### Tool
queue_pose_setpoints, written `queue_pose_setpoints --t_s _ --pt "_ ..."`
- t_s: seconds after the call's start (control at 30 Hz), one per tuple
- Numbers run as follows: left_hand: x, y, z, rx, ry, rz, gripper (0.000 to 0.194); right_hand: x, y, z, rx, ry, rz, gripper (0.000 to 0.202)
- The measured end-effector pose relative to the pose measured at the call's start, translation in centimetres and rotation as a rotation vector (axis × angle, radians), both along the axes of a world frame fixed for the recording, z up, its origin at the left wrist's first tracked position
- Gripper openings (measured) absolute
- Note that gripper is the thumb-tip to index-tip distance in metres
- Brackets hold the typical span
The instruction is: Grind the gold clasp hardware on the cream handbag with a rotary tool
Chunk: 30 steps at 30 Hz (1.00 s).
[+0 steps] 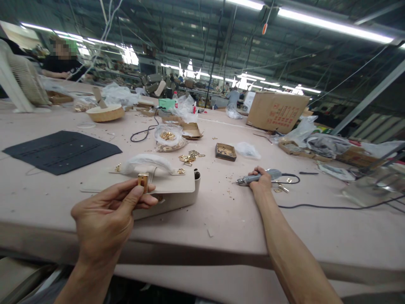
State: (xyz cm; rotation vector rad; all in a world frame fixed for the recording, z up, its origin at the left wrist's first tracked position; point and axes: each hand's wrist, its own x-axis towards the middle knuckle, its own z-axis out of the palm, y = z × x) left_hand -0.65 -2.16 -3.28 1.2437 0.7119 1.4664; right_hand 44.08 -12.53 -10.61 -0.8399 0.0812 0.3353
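Left hand (107, 219) pinches gold clasp (143, 181) over handbag (171, 190).

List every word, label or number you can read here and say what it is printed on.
Nothing can be read.
Cardboard box: red printing on its side, too small and blurred to make out.
Gold clasp in the left hand: no marking shows.
Power tool under the right hand: no label shows.

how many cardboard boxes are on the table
3 that show clearly: a large closed box far right, a small open box of gold parts mid-table, and a flat open box behind the bagged hardware. Clutter farther back may hide more.
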Motion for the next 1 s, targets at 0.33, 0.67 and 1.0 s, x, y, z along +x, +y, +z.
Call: queue_pose_setpoints --t_s 0.33,0.67,1.0 --pt "0.17 -0.12 0.20 0.015 -0.008 -0.001 0.028 0.34 -0.26 -0.33 -0.006 -0.009 -0.015 0.026" --pt "0.22 0.02 0.08 0.014 -0.016 -0.011 0.030 0.25 -0.40 -0.10 0.009 0.020 -0.058 0.022" --pt "0.31 -0.25 0.40 0.037 -0.006 0.005 0.029 -0.17 -0.62 0.19 0.018 0.031 -0.062 0.019"
